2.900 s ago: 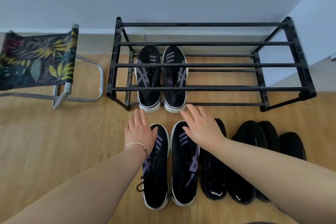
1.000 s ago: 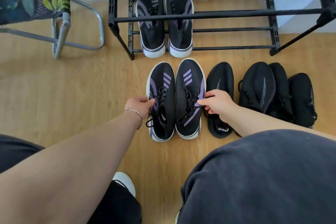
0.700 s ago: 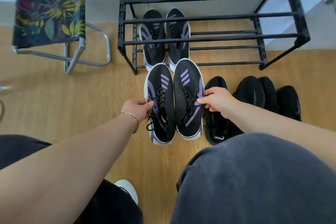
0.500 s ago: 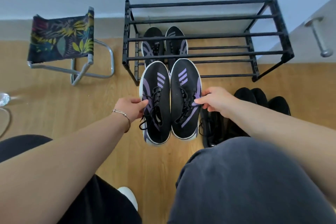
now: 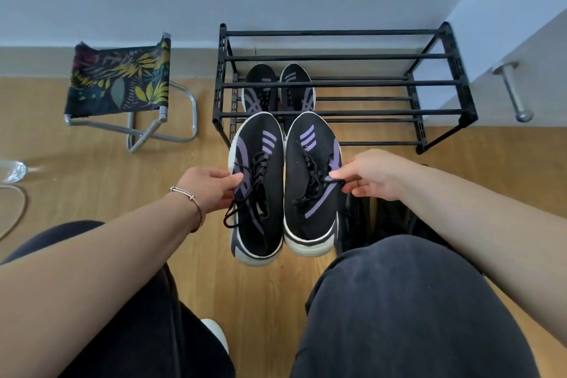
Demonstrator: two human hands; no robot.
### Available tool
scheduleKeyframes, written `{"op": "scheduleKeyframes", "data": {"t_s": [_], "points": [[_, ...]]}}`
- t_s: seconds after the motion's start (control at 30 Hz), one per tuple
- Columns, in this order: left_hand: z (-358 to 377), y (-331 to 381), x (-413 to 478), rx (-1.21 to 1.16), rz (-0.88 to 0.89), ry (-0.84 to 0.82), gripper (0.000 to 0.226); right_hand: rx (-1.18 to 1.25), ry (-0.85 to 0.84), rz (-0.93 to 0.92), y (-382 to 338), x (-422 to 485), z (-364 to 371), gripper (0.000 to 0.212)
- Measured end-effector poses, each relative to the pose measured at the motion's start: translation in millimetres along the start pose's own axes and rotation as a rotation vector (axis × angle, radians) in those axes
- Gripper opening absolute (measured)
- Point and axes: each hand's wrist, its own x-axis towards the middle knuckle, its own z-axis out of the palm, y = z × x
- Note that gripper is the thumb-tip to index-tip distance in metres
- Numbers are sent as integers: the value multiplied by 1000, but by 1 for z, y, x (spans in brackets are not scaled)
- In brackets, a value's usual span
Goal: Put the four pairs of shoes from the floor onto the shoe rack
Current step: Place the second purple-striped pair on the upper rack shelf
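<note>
I hold a pair of black sneakers with purple stripes side by side in the air, toes toward the black shoe rack (image 5: 337, 83). My left hand (image 5: 208, 189) grips the outer side of the left sneaker (image 5: 259, 190). My right hand (image 5: 368, 175) pinches the outer side of the right sneaker (image 5: 310, 184). A similar black and purple pair (image 5: 277, 90) stands on the rack's lower shelf at its left end. Black shoes (image 5: 362, 218) lie on the floor under my right arm, mostly hidden.
A folding stool (image 5: 122, 86) with a leaf-print seat stands left of the rack. A metal door stop (image 5: 515, 92) juts from the white surface on the right. My dark-trousered knees fill the bottom of the view. A clear object (image 5: 12, 170) lies at the far left.
Both hands have lifted the sneaker pair off the floor and higher toward the rack's front. My view has tilted up, so more wall shows and the black shoes are mostly covered.
</note>
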Motion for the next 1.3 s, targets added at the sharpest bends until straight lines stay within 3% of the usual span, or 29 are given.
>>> {"op": "scheduleKeyframes", "data": {"t_s": [0.13, 0.37, 0.47, 0.6, 0.73, 0.87, 1.07, 1.3], "points": [[-8, 12, -2, -50, 19, 17, 18, 52, -26, -81, -14, -3, -2, 29], [-14, 63, 40, -68, 125, 62, 41, 224, -22, -219, -59, 16, -6, 31], [-11, 86, 61, -24, 174, 88, 29, 184, 42, -278, -80, 33, -10, 23], [-7, 107, 86, 42, 217, 111, 17, 175, 151, -298, -100, 53, -21, 37], [-6, 112, 104, 93, 204, 147, 11, 190, 221, -264, -102, 70, -20, 34], [-5, 107, 117, 113, 160, 216, 15, 208, 283, -228, -106, 84, -17, 40], [-1, 100, 133, 45, 168, 268, 45, 181, 330, -246, -119, 93, -12, 44], [10, 111, 104, 126, 276, 330, 49, 110, 427, -308, -117, 95, -3, 41]]}}
